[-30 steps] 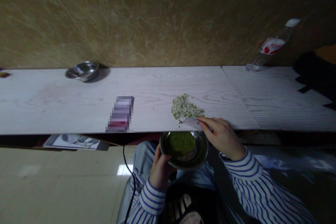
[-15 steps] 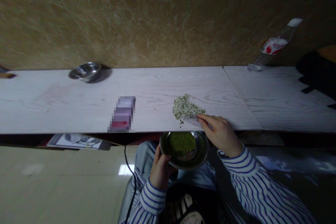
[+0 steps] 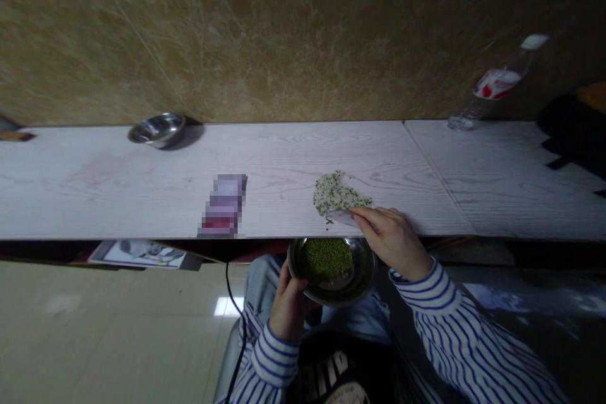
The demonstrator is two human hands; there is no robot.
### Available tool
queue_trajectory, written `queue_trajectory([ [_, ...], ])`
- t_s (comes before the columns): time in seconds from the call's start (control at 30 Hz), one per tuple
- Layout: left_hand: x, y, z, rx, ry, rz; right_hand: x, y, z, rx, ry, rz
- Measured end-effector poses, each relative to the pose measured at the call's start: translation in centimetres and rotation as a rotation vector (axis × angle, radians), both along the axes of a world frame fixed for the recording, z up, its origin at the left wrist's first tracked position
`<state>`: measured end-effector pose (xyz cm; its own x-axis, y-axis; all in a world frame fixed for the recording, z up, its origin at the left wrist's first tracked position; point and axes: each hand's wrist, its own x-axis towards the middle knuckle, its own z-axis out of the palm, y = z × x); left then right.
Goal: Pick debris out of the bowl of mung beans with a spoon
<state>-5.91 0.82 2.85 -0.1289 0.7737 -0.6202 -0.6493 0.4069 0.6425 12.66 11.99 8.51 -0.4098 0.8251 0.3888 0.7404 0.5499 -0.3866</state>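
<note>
My left hand (image 3: 289, 308) grips the left rim of a steel bowl (image 3: 362, 281), held just below the table's front edge. Green beans (image 3: 329, 257) lie inside it. Above the bowl, on the white table (image 3: 279, 158), is a spread of green beans mixed with white grains (image 3: 337, 192). My right hand (image 3: 391, 237) pinches a thin, clear piece of plastic (image 3: 341, 217) at the near edge of this spread. Its exact shape is hard to make out.
A second steel bowl (image 3: 158, 130) sits at the back left. A blurred-out phone-like object (image 3: 223, 205) lies left of the spread. The plastic bottle (image 3: 495, 84) stands by the wall at right, near a dark item (image 3: 568, 132). A black cable (image 3: 228, 284) hangs below.
My right hand has shifted slightly left with the clear plastic piece. My left hand and the bowl stay almost in place. The view has moved a little.
</note>
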Motion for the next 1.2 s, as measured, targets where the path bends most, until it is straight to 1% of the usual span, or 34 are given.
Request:
queue_trajectory([
  [0.3, -0.3, -0.1, -0.7, -0.013, -0.019, -0.009, -0.2, 0.0, 0.3, -0.010, -0.005, 0.014],
  [0.63, -0.7, -0.2, -0.7, -0.009, -0.005, 0.047, -1.0, 0.2, 0.2, -0.030, -0.010, 0.042],
  [0.8, -0.9, -0.3, -0.8, 0.007, -0.018, 0.044, -1.7, 0.4, 0.2, -0.022, -0.004, 0.044],
  [1.07, -1.1, -0.2, -1.2, 0.009, -0.014, 0.058, -2.0, 0.0, 0.5, -0.035, -0.011, 0.151],
  [1.2, -1.2, -0.2, -1.3, 0.004, -0.011, 0.055, -1.8, 0.0, 0.5, -0.014, -0.024, 0.125],
])
